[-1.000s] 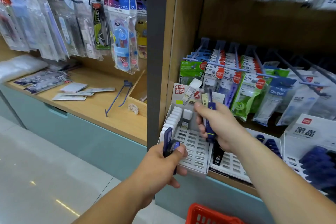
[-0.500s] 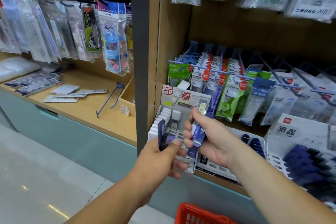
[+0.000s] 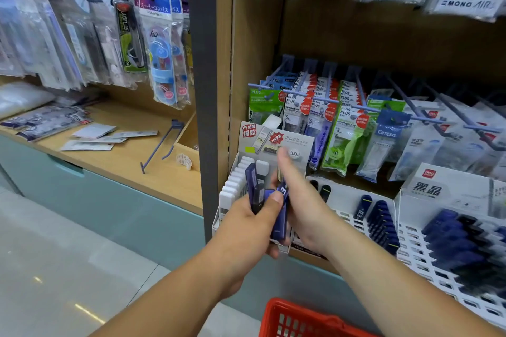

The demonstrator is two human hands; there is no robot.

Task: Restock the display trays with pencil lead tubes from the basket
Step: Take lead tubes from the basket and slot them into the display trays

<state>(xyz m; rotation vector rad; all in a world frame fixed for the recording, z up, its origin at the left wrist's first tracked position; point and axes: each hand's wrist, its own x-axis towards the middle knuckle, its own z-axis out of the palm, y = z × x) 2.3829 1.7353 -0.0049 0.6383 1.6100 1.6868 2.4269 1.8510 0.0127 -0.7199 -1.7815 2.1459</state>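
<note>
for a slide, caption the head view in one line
Head view: left hand grips blue lead tubes, right hand against them, before a white display tray

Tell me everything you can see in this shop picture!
held tubes: a few, dark blue, in front of the leftmost tray
white tubes: one row, white, left side of the leftmost tray
shelved tubes: many, dark blue, in the middle and right trays
display trays: three, white, slotted, side by side on the shelf edge
basket: one, red, bottom of view
hanging packets: many, green, white and blue, on hooks above the trays
loose hook: one, grey-blue, lying on the wooden shelf at left
left hand: grips the held tubes
right hand: touches them, one finger raised; grip unclear
</note>
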